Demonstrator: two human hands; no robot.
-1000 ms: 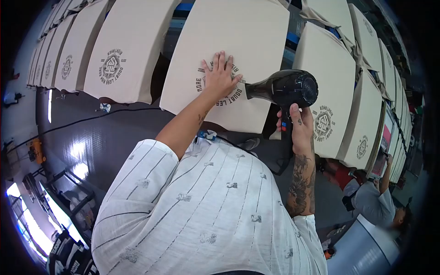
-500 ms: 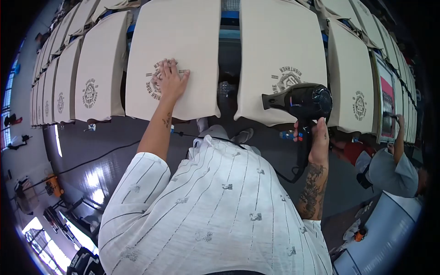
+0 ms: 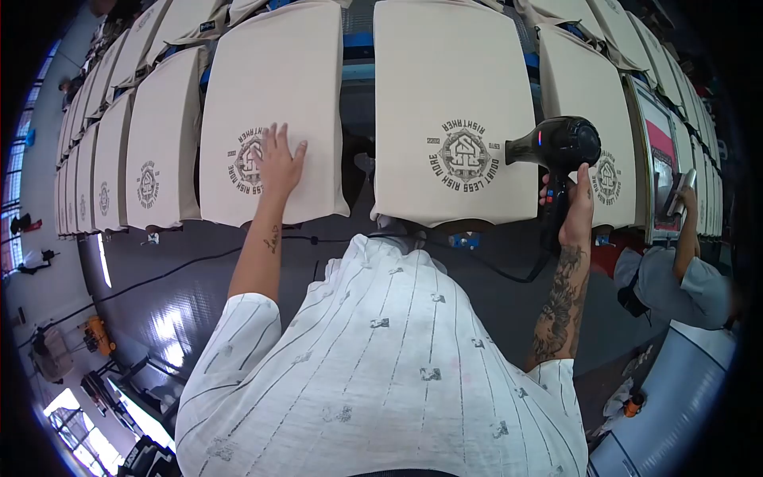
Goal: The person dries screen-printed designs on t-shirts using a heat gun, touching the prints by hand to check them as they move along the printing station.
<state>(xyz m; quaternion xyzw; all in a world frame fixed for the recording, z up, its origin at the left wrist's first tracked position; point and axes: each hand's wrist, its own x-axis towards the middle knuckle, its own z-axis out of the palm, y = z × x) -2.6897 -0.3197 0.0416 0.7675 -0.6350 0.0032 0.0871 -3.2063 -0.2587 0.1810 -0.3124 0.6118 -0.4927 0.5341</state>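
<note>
My left hand (image 3: pixel 280 163), fingers spread, is at the right part of the round dark print on a cream fabric panel (image 3: pixel 274 71); whether it touches the cloth is hard to tell. In my right hand (image 3: pixel 579 211) is the handle of a black hair dryer (image 3: pixel 568 143). The dryer's nozzle points left, near the right edge of the round print (image 3: pixel 465 159) on the centre cream panel (image 3: pixel 453 71). Its cord hangs below my right hand and runs left.
More printed cream panels (image 3: pixel 163 135) stand in rows on both sides. At the right, a co-worker (image 3: pixel 691 278) holds a tool over a framed screen (image 3: pixel 664 159). A black cord (image 3: pixel 167 274) crosses above the grey floor (image 3: pixel 151 310). An orange object (image 3: pixel 99 335) stands at the left.
The panels have shifted left in view. The dryer has gone from the first panel to near the centre panel's print. My left hand has stayed by the left panel's print.
</note>
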